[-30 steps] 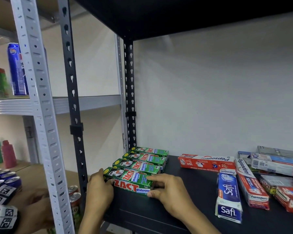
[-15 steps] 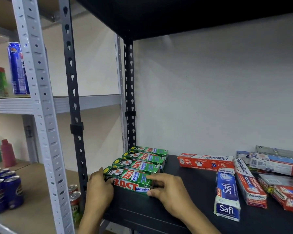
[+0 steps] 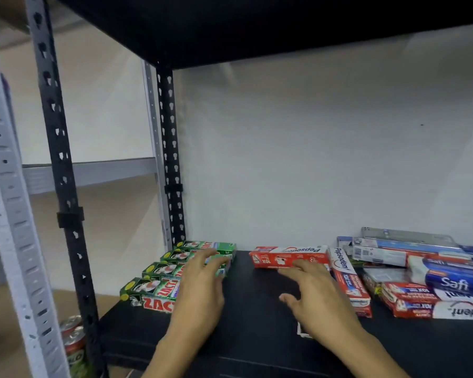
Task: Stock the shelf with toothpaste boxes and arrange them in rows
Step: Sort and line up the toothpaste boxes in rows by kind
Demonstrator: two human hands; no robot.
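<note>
Reaching over the black shelf [image 3: 257,347], both hands are wide open and empty, the left hand [image 3: 202,290] by the green Zact boxes [image 3: 153,287], the right hand [image 3: 317,296] by a red Pepsodent box [image 3: 287,256].

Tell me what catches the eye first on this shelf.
Two open hands, the left hand and the right hand, spread above the middle of the black shelf. At its left end the green Zact boxes sit in a neat row front to back; at the right, a pile of Pepsodent and Safi boxes lies jumbled.
</note>
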